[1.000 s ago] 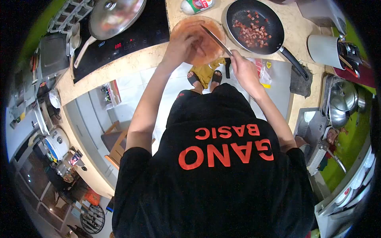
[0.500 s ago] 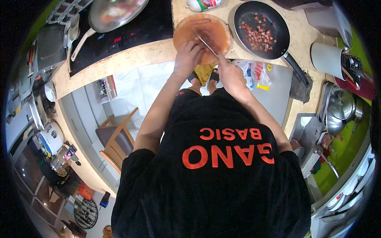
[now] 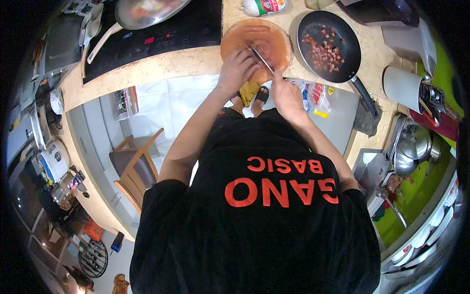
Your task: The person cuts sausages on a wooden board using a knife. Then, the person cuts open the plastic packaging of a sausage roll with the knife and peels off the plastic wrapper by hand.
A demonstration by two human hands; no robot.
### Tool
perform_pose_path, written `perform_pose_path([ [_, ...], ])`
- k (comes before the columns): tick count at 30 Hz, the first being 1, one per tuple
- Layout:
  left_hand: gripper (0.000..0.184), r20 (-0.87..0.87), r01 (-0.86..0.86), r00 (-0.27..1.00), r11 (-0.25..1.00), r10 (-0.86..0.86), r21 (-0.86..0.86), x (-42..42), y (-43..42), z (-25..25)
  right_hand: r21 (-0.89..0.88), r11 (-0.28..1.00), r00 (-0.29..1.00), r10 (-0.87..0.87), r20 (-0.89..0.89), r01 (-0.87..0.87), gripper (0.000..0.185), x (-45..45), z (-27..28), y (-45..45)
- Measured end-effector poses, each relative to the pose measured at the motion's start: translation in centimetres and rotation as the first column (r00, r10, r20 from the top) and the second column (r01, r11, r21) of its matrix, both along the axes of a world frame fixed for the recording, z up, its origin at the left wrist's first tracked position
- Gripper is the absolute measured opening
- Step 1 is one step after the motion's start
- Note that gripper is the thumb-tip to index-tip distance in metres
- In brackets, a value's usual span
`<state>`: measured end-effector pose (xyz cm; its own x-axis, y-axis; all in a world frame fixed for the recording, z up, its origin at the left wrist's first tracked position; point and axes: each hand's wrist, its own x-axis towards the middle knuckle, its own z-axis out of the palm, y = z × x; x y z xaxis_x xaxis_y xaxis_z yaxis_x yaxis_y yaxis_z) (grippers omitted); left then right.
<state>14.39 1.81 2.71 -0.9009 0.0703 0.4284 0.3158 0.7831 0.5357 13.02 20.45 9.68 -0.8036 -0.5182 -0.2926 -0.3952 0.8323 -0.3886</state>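
A round orange-brown cutting board (image 3: pixel 280 41) lies on the counter, with a reddish sausage-like length (image 3: pixel 254 29) near its far edge. My right hand (image 3: pixel 288 95) is closed around the handle of a knife (image 3: pixel 263 61), whose blade slants across the board toward the upper left. Beside the blade, my left hand (image 3: pixel 239 69) bends its fingers down onto the board; what lies under the fingertips is hidden. To the right, a black frying pan (image 3: pixel 309 24) holds small reddish diced pieces (image 3: pixel 329 55).
An induction hob (image 3: pixel 196 34) with a lidded pan (image 3: pixel 147 12) is at the left. A white-and-green packet (image 3: pixel 264 6) lies behind the board. A utensil holder (image 3: pixel 402 88) stands at the right, near the sink (image 3: pixel 367 164). A wooden chair (image 3: pixel 132 169) is below the counter.
The view has shifted slightly, so the counter items sit a little further right. The knife stays in my right hand, and my left hand remains beside the blade.
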Motion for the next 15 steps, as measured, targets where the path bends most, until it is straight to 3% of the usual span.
perform_pose_path([
  [13, 0.021, -0.003, 0.004, 1.0, 0.989, -0.004, 0.147, -0.1, -0.4, -0.1, 0.028, 0.999, 0.997, 0.018, -0.069, -0.017, 0.014, -2.2, -1.1, -3.3],
  [15, 0.018, 0.066, 0.048, 0.996, 0.983, -0.061, 0.179, -0.1, -0.8, 0.9, 0.041, 0.999, 0.997, 0.007, -0.078, -0.004, 0.014, -2.1, -1.4, -3.3],
])
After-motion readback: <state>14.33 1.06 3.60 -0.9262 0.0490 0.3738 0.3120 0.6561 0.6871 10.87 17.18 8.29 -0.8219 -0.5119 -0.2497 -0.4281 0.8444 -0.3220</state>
